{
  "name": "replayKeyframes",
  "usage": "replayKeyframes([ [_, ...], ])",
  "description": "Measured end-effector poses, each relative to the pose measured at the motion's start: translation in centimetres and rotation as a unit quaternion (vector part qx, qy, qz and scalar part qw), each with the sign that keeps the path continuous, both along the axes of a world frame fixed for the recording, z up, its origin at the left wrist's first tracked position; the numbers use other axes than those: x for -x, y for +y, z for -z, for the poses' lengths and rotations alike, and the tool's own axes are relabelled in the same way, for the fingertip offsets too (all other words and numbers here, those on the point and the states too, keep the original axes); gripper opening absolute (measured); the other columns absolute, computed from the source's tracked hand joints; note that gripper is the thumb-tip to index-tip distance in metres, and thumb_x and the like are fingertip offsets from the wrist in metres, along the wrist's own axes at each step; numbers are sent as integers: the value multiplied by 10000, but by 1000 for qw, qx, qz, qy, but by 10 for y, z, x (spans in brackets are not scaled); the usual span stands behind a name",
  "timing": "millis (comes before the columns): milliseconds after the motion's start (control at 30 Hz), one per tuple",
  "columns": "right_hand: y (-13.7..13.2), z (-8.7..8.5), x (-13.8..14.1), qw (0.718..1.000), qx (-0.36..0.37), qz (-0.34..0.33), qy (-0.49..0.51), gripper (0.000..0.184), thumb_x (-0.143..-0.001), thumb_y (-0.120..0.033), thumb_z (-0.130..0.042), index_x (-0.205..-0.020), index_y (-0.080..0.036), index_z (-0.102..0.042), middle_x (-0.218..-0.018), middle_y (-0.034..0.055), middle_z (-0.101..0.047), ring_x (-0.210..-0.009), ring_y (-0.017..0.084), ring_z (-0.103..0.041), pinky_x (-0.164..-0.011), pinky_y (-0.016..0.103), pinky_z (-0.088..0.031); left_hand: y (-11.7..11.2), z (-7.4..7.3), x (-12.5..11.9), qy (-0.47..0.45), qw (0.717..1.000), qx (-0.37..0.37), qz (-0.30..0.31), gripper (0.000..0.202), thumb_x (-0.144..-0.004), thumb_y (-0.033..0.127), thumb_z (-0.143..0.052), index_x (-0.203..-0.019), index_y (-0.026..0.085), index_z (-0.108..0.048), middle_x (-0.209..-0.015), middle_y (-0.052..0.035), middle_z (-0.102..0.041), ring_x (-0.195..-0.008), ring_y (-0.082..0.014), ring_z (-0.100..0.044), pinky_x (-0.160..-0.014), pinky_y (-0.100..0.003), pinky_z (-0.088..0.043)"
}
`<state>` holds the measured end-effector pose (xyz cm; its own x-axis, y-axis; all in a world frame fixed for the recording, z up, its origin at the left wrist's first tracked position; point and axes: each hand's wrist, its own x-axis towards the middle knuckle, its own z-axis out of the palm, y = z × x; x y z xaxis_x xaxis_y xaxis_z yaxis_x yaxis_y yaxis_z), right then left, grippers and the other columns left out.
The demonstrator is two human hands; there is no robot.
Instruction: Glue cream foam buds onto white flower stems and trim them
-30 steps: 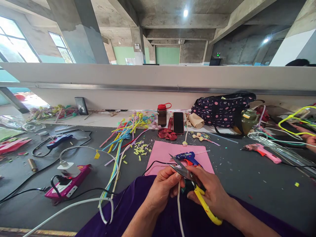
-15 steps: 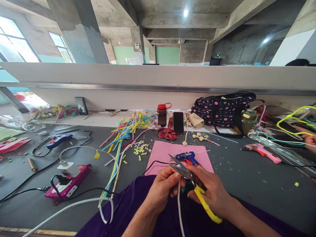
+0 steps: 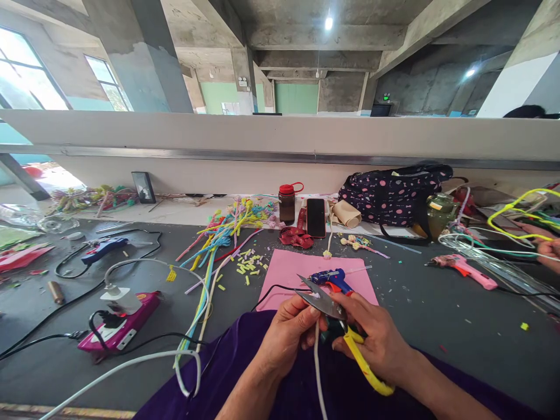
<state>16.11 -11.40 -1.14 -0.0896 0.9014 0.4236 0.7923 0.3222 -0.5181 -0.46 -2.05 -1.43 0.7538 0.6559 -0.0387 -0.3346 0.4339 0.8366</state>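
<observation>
Grey tabletop [image 3: 420,309], scissors [image 3: 336,311] aslant, pointing forward-left

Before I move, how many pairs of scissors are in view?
1: the yellow-handled scissors, in the right hand, with the blades by the left hand's fingertips. Others could be hidden, say behind the dark patterned bag.

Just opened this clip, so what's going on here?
A person sits at a cluttered dark table. Their right hand holds yellow-handled scissors, blades parted beside the fingers of the left hand, which pinches a white cord that hangs below. Just beyond, a blue glue gun lies on a pink sheet. Small yellow-green pieces are scattered to the left, and another person's hand shows at the right edge.
</observation>
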Motion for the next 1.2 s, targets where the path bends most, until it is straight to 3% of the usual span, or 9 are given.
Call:
replayKeyframes([
  [233,-2,-10,7,1000,9,19,-1,619,-750,-281,-651,-1294,-257,-356,-969,39,-513,-826,203,-508,-718,327,-414,-1,-6,0,9,1000,-30,4,228,-712,355,-688,-708,141,-612,-562,7,-593,-377,-28,-377,-372,-169,-207],
  [600,0,-1,4,1000,-8,21,10,515,-781,-315,-609,-1245,-223,-405,-877,32,-516,-760,193,-517,-659,312,-411,-1,-2,-1,18,1000,-4,-5,229,-706,354,-693,-714,142,-607,-568,7,-598,-373,-30,-385,-371,-163,-209],
  [1200,1,3,0,1000,-23,7,-4,554,-801,-417,-603,-1283,-231,-402,-890,49,-571,-736,189,-541,-630,296,-430,0,-3,0,16,1000,5,5,232,-686,344,-714,-748,137,-632,-562,15,-590,-375,-25,-385,-363,-156,-224],
])
